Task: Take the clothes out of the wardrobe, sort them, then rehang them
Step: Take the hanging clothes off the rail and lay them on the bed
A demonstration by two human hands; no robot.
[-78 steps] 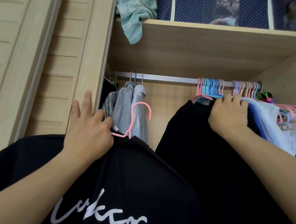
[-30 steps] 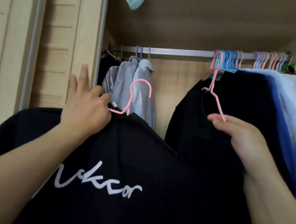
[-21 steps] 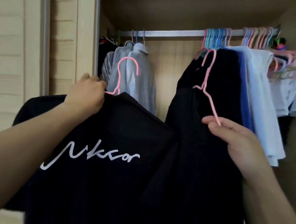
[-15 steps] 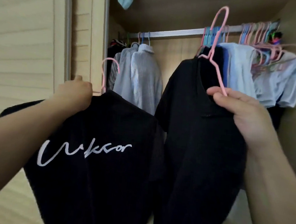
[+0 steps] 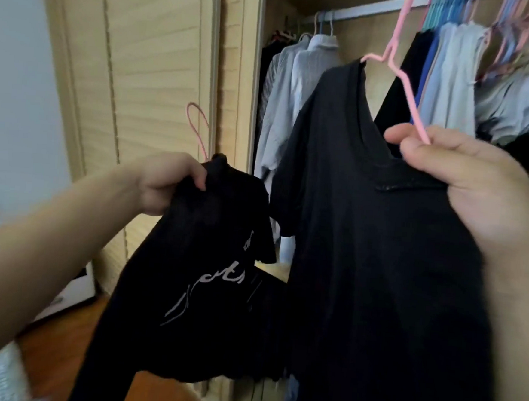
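Note:
My left hand [image 5: 167,182] grips the collar of a black T-shirt with white lettering [image 5: 207,277]; its pink hanger hook [image 5: 196,126] sticks up above my fingers. My right hand [image 5: 465,180] pinches the arm of a second pink hanger [image 5: 400,69] and the shoulder of a plain black shirt [image 5: 377,271] that hangs from it. Both shirts are out in front of the open wardrobe, off the rail [image 5: 364,8].
Grey and pale blue shirts [image 5: 293,86] hang at the rail's left end. Blue, white and grey garments [image 5: 459,76] on several coloured hangers crowd the right end. A slatted wardrobe door [image 5: 153,67] stands at left, above a wooden floor [image 5: 58,352].
My right hand lifted the plain black shirt's hanger off the rail and drew it out. Both hands carried the shirts away from the wardrobe; the lettered shirt has turned and bunched, and the view swung left.

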